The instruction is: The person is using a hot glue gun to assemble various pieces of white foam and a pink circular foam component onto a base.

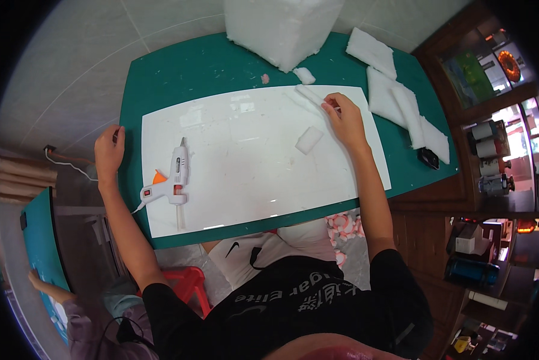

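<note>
My right hand (344, 120) is at the far right of the white board (239, 162), its fingertips pinched on the end of a white foam strip (310, 94). Just below that hand lies a small white foam rectangle (309, 140), flat on the board. By the table's left edge is my left hand (108, 153), its fingers curled in with nothing visible in them. A white glue gun (178, 171) with an orange trigger lies on the board's left side, nearest to my left hand. A clear glue stick (180, 217) juts from its rear.
The board lies on a green table (179, 78). A big white foam block (281, 33) stands at the back, a foam scrap (304, 75) before it. Foam slabs (384, 96) and a black object (428, 158) lie along the right. A red stool (188, 285) stands below; another person's hand (47, 288) is far left.
</note>
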Demonstrator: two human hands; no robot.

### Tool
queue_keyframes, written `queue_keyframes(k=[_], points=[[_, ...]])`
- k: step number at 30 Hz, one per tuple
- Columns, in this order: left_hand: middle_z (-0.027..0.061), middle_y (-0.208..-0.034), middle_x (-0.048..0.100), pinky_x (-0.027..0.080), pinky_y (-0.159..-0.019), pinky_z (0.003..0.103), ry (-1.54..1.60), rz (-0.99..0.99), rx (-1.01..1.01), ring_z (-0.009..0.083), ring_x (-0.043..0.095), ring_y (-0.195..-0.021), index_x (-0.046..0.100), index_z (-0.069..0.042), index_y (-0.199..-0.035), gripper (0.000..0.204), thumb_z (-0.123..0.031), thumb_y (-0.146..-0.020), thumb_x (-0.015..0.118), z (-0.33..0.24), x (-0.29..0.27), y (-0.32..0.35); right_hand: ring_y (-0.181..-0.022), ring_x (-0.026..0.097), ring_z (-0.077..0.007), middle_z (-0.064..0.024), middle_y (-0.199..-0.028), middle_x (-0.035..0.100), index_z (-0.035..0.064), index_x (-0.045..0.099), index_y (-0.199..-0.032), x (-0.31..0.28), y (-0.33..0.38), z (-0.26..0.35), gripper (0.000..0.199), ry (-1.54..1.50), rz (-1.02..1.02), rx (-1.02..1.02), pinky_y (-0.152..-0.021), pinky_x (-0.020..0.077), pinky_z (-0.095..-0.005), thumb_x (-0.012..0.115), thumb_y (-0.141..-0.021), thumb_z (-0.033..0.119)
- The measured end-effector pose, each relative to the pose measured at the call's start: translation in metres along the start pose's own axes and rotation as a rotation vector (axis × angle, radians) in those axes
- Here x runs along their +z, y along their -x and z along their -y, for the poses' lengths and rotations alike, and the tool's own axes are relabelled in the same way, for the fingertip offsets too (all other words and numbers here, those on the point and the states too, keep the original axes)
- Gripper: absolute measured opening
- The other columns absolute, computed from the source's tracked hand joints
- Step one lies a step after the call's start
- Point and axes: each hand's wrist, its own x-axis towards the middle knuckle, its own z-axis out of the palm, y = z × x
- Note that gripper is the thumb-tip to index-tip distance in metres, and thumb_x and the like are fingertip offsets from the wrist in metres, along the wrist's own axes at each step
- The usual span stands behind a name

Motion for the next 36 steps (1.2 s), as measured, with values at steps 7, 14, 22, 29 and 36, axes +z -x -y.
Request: queue_keyframes(k=[7,14,22,29,36], points=[[0.0218,-0.082,0.067,0.051,-0.066,0.044,-0.003,-0.040,-0.019,0.0383,0.066,-0.072,0.068,0.002,-0.094,0.019,-0.017,-0.094,0.063,-0.005,0.000,-0.004,-0.083,0.064,-0.0226,-0.0123,-0.093,0.067,-0.0003,0.062,-0.101,-0.001,-0.004,-0.008,0.012,0.020,-0.004,-0.089,-0.077,0.0515,-0.0308,0.066,-0.093,0.008],[0.0216,-0.088,0.068,0.051,-0.072,0.047,-0.015,-0.043,0.009,0.0417,0.065,-0.082,0.067,0.000,-0.091,0.019,-0.019,-0.090,0.064,0.007,-0.005,0.006,-0.083,0.065,-0.0256,-0.0153,-0.090,0.065,-0.0013,0.063,-0.100,0.012,-0.008,-0.004,0.011,0.002,0.017,-0.115,-0.077,0.0527,-0.0337,0.064,-0.093,0.007],[0.0209,-0.082,0.066,0.051,-0.073,0.050,0.030,-0.080,0.063,0.0414,0.065,-0.080,0.065,-0.002,-0.082,0.022,-0.022,-0.089,0.060,-0.003,0.016,-0.004,-0.085,0.062,-0.0208,-0.0111,-0.094,0.064,-0.0012,0.061,-0.106,-0.006,0.000,-0.032,0.014,0.028,0.019,-0.092,-0.075,0.0508,-0.0310,0.060,-0.098,0.011],[0.0205,-0.080,0.066,0.051,-0.071,0.050,0.035,-0.072,-0.022,0.0398,0.065,-0.078,0.063,0.000,-0.079,0.024,-0.021,-0.090,0.058,0.005,0.002,0.010,-0.087,0.062,-0.0214,-0.0103,-0.098,0.064,0.0003,0.061,-0.106,0.002,-0.009,-0.027,0.014,0.062,0.113,-0.130,-0.073,0.0507,-0.0316,0.059,-0.100,0.013],[0.0205,-0.082,0.068,0.051,-0.072,0.050,0.037,-0.117,-0.017,0.0404,0.066,-0.080,0.066,-0.001,-0.081,0.022,-0.021,-0.089,0.059,0.012,0.011,0.006,-0.082,0.063,-0.0217,-0.0106,-0.096,0.066,-0.0012,0.062,-0.106,-0.001,-0.019,-0.042,0.016,0.075,0.062,-0.142,-0.073,0.0517,-0.0323,0.061,-0.099,0.013]])
